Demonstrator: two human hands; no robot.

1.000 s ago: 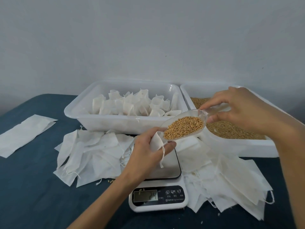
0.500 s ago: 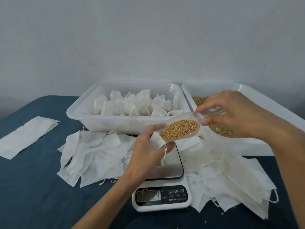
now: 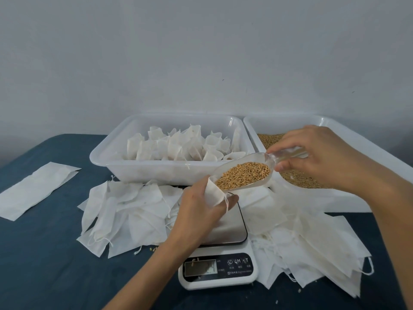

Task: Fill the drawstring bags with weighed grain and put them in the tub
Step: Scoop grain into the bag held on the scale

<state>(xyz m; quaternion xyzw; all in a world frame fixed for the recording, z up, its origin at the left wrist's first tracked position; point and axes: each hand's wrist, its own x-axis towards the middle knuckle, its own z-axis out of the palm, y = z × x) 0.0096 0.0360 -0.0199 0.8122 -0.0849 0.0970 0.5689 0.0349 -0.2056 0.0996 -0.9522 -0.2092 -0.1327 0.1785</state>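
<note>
Centre frame: left hand (image 3: 199, 211) pinches drawstring bag (image 3: 215, 191) open; right hand (image 3: 312, 157) grips clear scoop (image 3: 245, 171) handle; tip slowly, lip inside mouth.

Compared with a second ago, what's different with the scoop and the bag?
The right hand has brought the grain-filled scoop down and left until its tip reaches the mouth of the bag held by the left hand. Both grips, the scale and the tubs stayed put.
</note>
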